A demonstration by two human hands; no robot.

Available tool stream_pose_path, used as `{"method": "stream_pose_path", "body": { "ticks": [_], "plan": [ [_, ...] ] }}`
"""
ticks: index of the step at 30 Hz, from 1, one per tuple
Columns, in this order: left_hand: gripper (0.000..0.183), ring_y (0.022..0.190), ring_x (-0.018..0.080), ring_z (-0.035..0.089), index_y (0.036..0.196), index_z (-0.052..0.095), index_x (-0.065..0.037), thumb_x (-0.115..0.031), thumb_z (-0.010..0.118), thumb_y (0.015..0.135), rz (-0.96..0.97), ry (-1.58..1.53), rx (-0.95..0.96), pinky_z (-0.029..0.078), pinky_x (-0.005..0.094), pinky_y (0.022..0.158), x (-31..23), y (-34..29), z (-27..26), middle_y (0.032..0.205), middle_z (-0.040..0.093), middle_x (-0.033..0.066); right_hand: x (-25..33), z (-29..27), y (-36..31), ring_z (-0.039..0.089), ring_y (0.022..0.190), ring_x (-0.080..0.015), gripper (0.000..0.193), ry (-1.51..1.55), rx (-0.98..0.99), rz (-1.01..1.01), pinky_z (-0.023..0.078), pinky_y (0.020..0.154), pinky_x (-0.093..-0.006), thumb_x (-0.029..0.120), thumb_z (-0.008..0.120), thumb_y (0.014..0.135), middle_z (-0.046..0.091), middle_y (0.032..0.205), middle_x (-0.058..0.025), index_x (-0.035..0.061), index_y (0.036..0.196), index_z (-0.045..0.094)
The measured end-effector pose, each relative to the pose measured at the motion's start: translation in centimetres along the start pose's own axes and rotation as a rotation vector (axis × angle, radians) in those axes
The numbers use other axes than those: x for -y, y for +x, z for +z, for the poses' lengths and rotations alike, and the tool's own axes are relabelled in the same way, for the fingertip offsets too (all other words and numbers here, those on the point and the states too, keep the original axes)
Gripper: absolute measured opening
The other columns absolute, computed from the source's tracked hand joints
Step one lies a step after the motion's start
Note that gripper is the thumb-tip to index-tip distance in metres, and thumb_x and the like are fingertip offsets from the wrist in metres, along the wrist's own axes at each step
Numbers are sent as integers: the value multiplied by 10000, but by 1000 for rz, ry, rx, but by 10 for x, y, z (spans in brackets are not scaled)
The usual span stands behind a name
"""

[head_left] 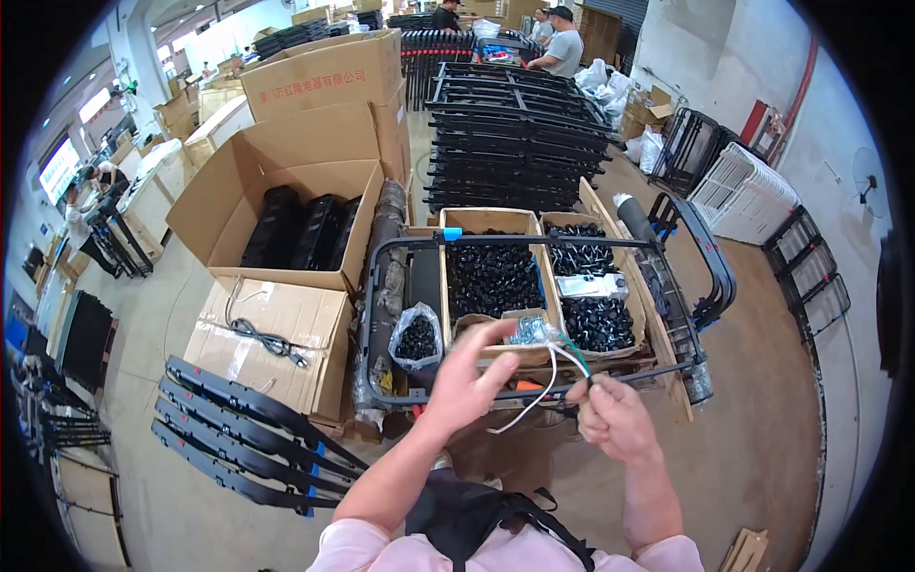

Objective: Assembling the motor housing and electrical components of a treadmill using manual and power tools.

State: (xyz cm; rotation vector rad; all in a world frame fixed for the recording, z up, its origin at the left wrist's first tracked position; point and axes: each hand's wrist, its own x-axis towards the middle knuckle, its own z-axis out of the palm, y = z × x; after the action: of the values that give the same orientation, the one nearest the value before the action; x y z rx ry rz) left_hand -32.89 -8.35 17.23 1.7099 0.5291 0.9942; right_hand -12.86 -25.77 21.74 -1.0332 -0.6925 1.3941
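While right fingers (599, 407) pinch the cable (582, 366), left fingers (481, 340) hang spread — nearby.

wires (552, 370) are coloured white and green; the frame (519, 239) is finished in black, its clip (450, 234) in blue; a carton (319, 71) is printed red on tan; sleeves (351, 548) are tinted pink.

Smooth plastic-coated wires (550, 377), matt cardboard box (319, 143) before us.
We see satin black metal on the frame (515, 239), glossy, plastic-looking small parts (491, 276), and a crinkled translucent plastic bag (416, 364).
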Motion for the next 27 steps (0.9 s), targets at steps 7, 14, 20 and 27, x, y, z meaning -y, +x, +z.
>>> {"method": "stream_pose_path", "body": {
  "ticks": [7,14,20,27],
  "plan": [
    [299,886,97,655,1193,703,-13,-278,606,1093,-506,-851,-23,545,305,852,5,-56,87,969,708,19,-45,-32,-40,399,598,-49,303,-282,55,51,339,550,-237,263,539,1116,471,682,53,17,1206,692],
    [310,824,130,654,1257,654,2,-254,561,1109,-575,-726,-176,549,294,801,10,-102,100,906,661,19,-90,-42,-54,483,639,-66,275,-740,4,-86,421,591,-261,255,583,1083,541,691,29,28,1154,723],
    [357,837,136,660,1306,633,16,-270,547,1111,-659,-918,-170,546,300,810,32,-125,86,906,666,17,-121,-58,-39,327,595,-34,312,-216,278,221,257,542,-223,280,556,1107,424,700,86,-4,1132,682],
    [355,812,142,633,1320,631,21,-248,522,1116,-644,-1040,-169,531,301,792,56,-131,64,889,647,19,-149,-51,-12,311,597,-48,323,-10,313,307,240,546,-234,304,538,1114,411,707,78,12,1123,674]
  ]
}}
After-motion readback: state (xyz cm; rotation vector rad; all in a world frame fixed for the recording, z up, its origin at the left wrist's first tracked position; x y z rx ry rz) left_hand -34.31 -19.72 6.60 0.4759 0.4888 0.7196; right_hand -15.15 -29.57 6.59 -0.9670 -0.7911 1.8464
